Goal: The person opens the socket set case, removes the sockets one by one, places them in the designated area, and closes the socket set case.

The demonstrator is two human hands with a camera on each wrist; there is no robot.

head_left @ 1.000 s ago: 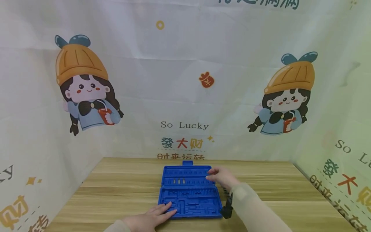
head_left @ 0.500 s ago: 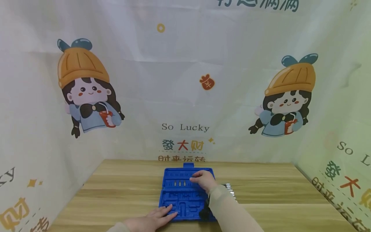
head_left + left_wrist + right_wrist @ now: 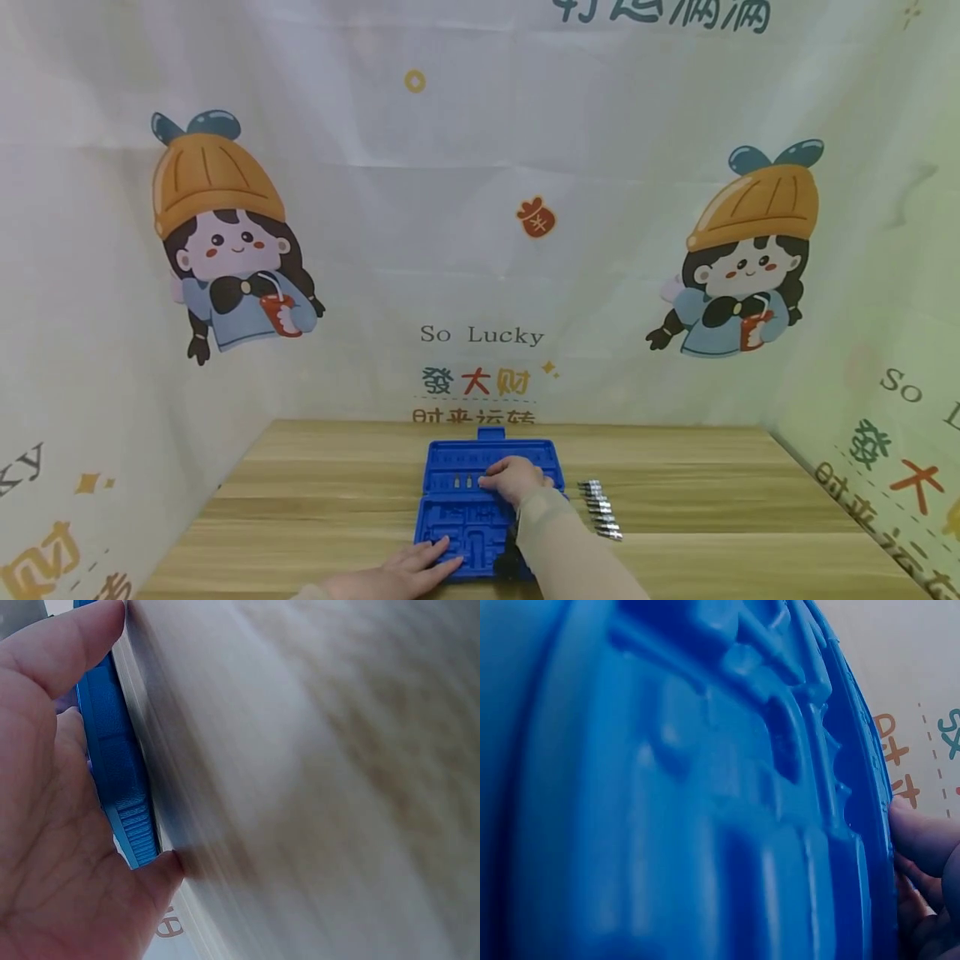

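An open blue plastic tool case [image 3: 450, 542] lies on the wooden table, its recesses moulded for tools. In its far half stand two small metal bits [image 3: 463, 481]. My right hand [image 3: 517, 479] reaches over the case, thumb and forefinger together where the third bit of that row stands; the fingertips hide this bit. In the right wrist view, the fingers [image 3: 926, 836] show at the case's far edge. Fingers spread, my left hand [image 3: 405, 571] rests on the case's near left corner. The left wrist view shows this palm [image 3: 67, 825] beside the blue side wall.
A row of several silvery bits [image 3: 600, 510] lies on the table [image 3: 697, 517] right of the case. A dark device [image 3: 510, 558] on the right wrist hangs over the case's near half. A printed cloth [image 3: 360, 250] hangs behind the table.
My right hand has moved left across the far half of the case and down to the third bit. The bit row on the right has come into view. The left hand stays put.
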